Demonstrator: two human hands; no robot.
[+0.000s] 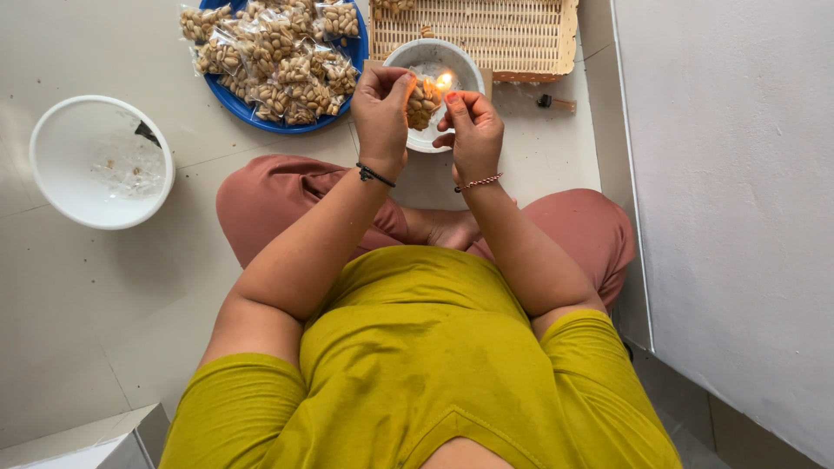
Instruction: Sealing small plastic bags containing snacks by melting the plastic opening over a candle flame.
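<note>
Seen from my remote post, left hand (pixel 380 111) and right hand (pixel 472 130) both pinching a small packet of nuts (pixel 423 102) — held above a white bowl (pixel 419 59) beside a flame (pixel 444 81), blue plate (pixel 234 102) of packets left, wicker tray (pixel 512 35) behind.

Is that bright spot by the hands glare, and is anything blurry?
Head view: the spot is a small flame over the white bowl, not glare; light is soft and even with faint shadows; both hands, left and right, and the nut packet look sharp.

Left hand (pixel 380 108) and right hand (pixel 472 126) pinch a peanut packet (pixel 423 102) beside a flame (pixel 445 82)
</note>
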